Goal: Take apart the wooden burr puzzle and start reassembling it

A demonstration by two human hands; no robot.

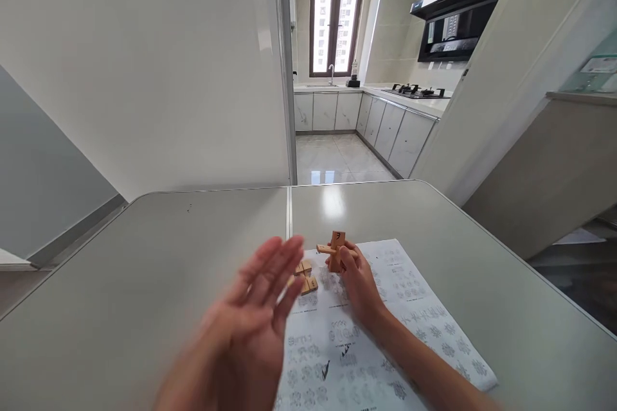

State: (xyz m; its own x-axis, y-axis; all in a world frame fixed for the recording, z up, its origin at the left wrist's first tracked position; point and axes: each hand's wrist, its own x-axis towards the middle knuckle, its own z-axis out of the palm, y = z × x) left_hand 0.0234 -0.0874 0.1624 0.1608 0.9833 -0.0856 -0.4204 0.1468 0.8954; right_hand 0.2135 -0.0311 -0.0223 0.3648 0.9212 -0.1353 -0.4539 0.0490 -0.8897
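My right hand [355,280] grips a small wooden puzzle cross [335,249], two notched sticks joined, held upright just above a printed instruction sheet [380,334]. My left hand [250,327] is raised in front of the camera, fingers stretched out together, holding nothing and slightly blurred. Loose wooden puzzle pieces [305,276] lie on the sheet's far left corner, between the two hands and partly hidden behind my left fingertips.
The sheet lies on a grey folding table [144,270] with a seam down its middle. Beyond the far edge stand a white wall and a doorway into a kitchen [347,109] with cabinets, hob and window. A low partition stands at the right.
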